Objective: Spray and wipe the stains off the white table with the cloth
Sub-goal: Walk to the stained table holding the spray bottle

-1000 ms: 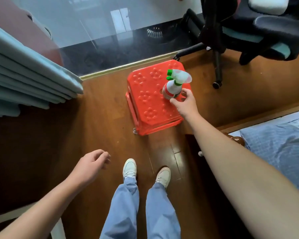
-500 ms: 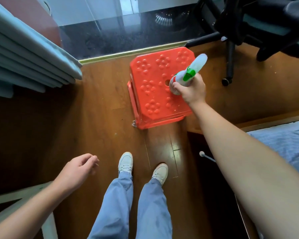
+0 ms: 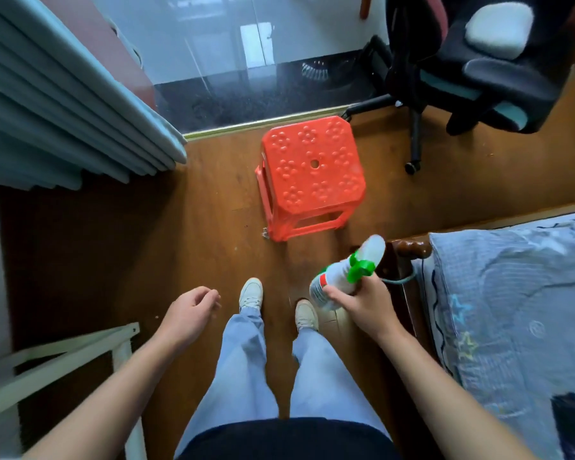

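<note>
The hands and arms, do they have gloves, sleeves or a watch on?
No. Both hands, the left hand and the right hand, are bare with no gloves or rings visible. Both forearms are uncovered as far as the picture shows, with no sleeves, watch or bracelet.

domestic bedroom: blue patterned quilt on a dark wooden bed, black swivel office chair, red plastic stool, brown wood-plank floor.

Daylight enters through the glass door at top, its pane showing pale reflections. Wooden floor mid-lit, dark under the curtain at left. Wide-angle bending at edges; bedding slightly soft, overall mild blur.
</note>
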Tool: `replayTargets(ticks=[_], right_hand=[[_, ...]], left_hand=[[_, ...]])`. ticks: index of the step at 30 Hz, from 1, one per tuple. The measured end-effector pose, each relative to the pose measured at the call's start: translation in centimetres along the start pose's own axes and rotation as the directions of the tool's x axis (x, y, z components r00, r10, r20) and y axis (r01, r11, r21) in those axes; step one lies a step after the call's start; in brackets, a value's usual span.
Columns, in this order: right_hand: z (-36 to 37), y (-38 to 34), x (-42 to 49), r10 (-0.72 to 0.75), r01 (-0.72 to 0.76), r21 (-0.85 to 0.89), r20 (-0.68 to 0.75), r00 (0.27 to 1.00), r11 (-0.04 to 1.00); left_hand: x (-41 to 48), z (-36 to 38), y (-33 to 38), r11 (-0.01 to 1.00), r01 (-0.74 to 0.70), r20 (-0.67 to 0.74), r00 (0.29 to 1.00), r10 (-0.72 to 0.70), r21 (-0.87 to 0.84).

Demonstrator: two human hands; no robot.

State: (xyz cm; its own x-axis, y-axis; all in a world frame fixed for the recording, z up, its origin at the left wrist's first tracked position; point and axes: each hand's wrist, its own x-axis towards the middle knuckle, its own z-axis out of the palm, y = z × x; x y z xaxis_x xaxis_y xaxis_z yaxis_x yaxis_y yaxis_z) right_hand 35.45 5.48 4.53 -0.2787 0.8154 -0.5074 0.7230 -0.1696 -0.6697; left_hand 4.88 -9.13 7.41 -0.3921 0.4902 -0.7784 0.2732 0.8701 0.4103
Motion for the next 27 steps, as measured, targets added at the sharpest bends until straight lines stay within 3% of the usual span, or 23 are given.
replayTargets(ticks=[5,10,13,16,20,23,27], right_hand=[[0.4,0.9,-7.5,-0.045,0.054,-0.082,0.099,0.994,0.995],[0.5,-0.9,-10.2,-0.139,0.178,-0.095,0.316,0.938,0.979],[1.8,-3.9,-11.4,-0.248,0.310,-0.069,0.448,0.859,0.948],[4.2,-7.9,-13.6,-0.336,0.456,-0.070,0.580,0.742,0.887],[8.8,-12.6,-18.1,-0.438,0.669,-0.081,0.697,0.568,0.739],[12.8,-14.2,-22.4,-0.451,0.793,-0.092,0.780,0.434,0.603],[18.0,-13.5,-29.2,-0.380,0.872,-0.099,0.872,0.308,0.479]], left_hand=[[-6.5,2.7,-3.3,0.999,0.045,-0.094,0.995,-0.043,0.017],[-13.8,6.9,-9.1,0.963,0.168,-0.214,0.953,-0.213,-0.212],[-19.4,10.1,-13.2,0.868,0.221,-0.268,0.892,-0.364,-0.444],[-25.0,13.5,-17.6,0.683,0.235,-0.269,0.794,-0.545,-0.691],[-31.9,19.4,-23.7,0.358,0.155,-0.181,0.643,-0.744,-0.921],[-36.4,24.3,-27.2,0.159,0.070,-0.092,0.564,-0.821,-0.985],[-41.8,30.2,-32.0,-0.119,-0.031,0.088,0.499,-0.862,-0.992]])
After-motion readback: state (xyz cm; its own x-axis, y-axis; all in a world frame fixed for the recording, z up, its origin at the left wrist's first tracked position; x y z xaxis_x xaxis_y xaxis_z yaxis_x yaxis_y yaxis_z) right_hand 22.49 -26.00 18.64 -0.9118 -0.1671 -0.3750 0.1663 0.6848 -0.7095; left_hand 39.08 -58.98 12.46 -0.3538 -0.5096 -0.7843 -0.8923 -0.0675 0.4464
